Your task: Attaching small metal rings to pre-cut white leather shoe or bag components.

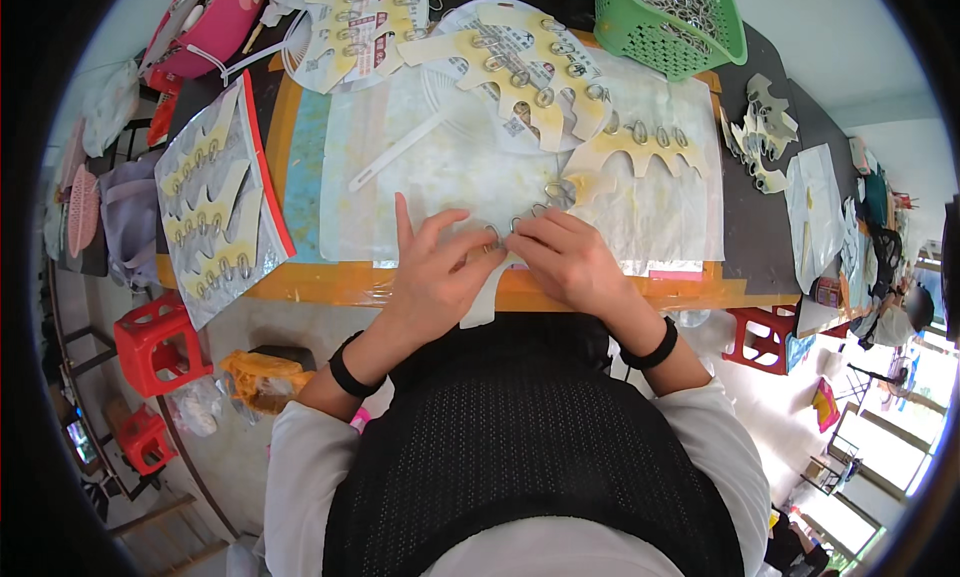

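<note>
At the table's near edge, both my hands meet over a pale strip (480, 305) with metal rings (493, 234) along it. My left hand (435, 277) pinches the strip beside a ring with thumb and index finger, its other fingers raised. From the other side my right hand (575, 269) closes its fingertips on the strip, close to the left thumb; they hide part of it. A similar scalloped strip (640, 159) with upright rings lies just beyond on white paper. More ringed strips rest on a paper fan (395, 154) farther back.
A green basket (638, 45) full of metal rings stands at the back right. On the left lies a red-edged clear bag (268, 192) carrying ringed strips. Loose cut pieces (765, 127) and a plastic bag (815, 217) are to the right. A pink basket (190, 37) stands back left.
</note>
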Tool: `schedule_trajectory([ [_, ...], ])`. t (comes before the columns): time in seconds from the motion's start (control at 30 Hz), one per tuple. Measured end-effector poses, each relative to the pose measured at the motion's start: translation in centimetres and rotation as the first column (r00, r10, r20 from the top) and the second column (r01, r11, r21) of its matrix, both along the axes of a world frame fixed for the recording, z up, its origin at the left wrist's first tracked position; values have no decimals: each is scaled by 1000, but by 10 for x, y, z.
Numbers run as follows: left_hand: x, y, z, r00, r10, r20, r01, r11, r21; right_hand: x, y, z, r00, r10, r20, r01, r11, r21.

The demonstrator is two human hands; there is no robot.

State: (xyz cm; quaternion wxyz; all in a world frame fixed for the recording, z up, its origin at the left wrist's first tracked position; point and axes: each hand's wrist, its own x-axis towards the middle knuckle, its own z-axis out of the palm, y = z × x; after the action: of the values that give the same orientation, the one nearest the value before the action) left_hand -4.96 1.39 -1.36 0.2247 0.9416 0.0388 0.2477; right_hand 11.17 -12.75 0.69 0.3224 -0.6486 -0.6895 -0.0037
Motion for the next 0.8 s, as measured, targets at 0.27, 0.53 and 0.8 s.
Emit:
schedule_trajectory([
  [0.27, 0, -4, 4, 999, 1, -42, 0, 999, 42, -13, -4, -6, 961, -16, -276, 22, 1000, 19],
  [0.53, 0, -2, 4, 999, -24, -35, 24, 1000, -2, -17, -2, -4, 912, -122, -391, 129, 992, -10],
  [0.8, 2, 2, 4, 999, -19, -44, 9, 976, -219, -15, 6, 1, 949, -118, -294, 115, 993, -26],
])
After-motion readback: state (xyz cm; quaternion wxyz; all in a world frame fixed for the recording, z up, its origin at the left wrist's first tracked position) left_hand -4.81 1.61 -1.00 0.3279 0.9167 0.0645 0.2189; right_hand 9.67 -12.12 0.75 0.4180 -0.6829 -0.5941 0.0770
